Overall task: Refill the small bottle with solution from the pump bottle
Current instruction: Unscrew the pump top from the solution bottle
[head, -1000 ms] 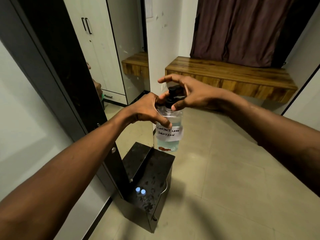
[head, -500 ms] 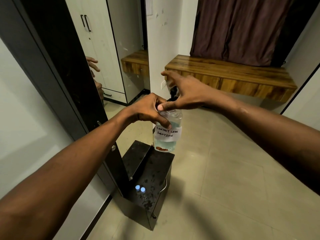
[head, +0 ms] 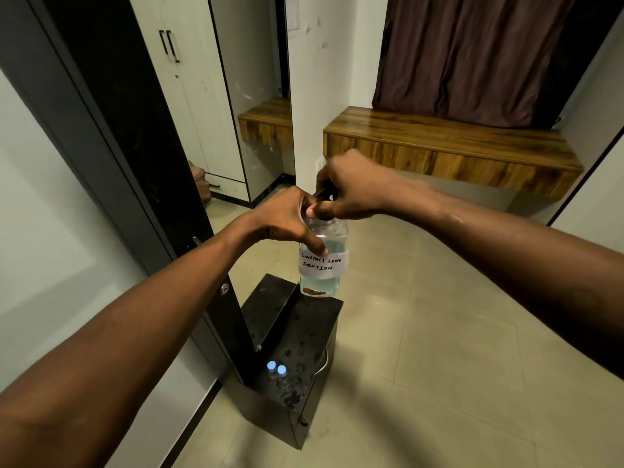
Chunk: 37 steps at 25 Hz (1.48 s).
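A clear pump bottle [head: 322, 265] with pale blue liquid and a white label reading "contact lens solution" stands at the far end of a small black cabinet [head: 297, 349]. My left hand [head: 287, 219] grips the bottle's shoulder. My right hand [head: 351, 189] is closed around the black pump head on top, hiding most of it. Two small bottles with light blue caps [head: 277, 368] stand side by side on the cabinet's near part, apart from both hands.
A mirror [head: 236, 96] and dark door frame rise to the left. A wooden wall shelf [head: 449, 143] hangs at the back under a brown curtain [head: 472, 55]. Beige tiled floor [head: 439, 349] spreads to the right of the cabinet.
The pump bottle has come down from mid-air onto the cabinet's far end. My right hand has closed from spread fingers onto the pump head.
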Motion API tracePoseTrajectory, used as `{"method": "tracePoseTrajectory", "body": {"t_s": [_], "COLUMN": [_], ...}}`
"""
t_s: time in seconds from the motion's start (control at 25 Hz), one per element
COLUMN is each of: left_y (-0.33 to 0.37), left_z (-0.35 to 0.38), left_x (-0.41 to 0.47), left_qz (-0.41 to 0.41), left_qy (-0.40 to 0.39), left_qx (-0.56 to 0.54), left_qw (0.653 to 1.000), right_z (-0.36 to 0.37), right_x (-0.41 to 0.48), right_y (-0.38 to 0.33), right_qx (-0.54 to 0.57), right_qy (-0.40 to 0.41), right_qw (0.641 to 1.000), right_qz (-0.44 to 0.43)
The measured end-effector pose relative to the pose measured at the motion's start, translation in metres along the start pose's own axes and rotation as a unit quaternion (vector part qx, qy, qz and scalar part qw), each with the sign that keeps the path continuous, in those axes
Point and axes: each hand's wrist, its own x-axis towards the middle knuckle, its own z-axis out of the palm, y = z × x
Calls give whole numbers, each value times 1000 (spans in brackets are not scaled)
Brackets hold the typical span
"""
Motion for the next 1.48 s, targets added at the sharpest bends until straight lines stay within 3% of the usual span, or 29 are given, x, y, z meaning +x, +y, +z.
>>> {"method": "tracePoseTrajectory", "body": {"t_s": [0.16,0.28,0.44,0.64,0.76,0.84,1.08,1.24,1.28,1.36,1.4,1.48], "left_y": [-4,-12,-32,-52,-69,-84,-130,-174,-185,-204,-212,-227], "left_z": [1,6,17,31,44,58,109,145,153,165,170,180], "left_x": [-3,-5,-4,-1,1,4,15,25,26,27,27,26], "left_qz": [-27,-37,-59,-85,-106,-120,-168,-200,-205,-209,-208,-217], "left_qy": [13,-5,-12,-16,-25,-37,-87,-110,-112,-118,-118,-123], "left_qx": [4,38,85,114,147,169,215,232,237,239,236,230], "left_qw": [1000,999,995,990,983,978,958,945,943,941,942,941], "right_z": [-10,-23,-32,-22,-5,31,233,386,418,470,490,514], "right_x": [-6,-10,-24,-50,-69,-79,-70,-50,-48,-39,-39,-33], "right_y": [-3,4,22,43,71,85,91,62,53,37,32,21], "right_qx": [78,120,139,271,443,534,590,522,504,550,531,491], "right_qy": [-24,40,206,260,301,286,139,47,14,7,26,11], "right_qw": [993,986,965,927,835,765,621,611,627,621,652,671], "right_qz": [-84,-109,-83,14,121,217,497,593,593,558,541,556]}}
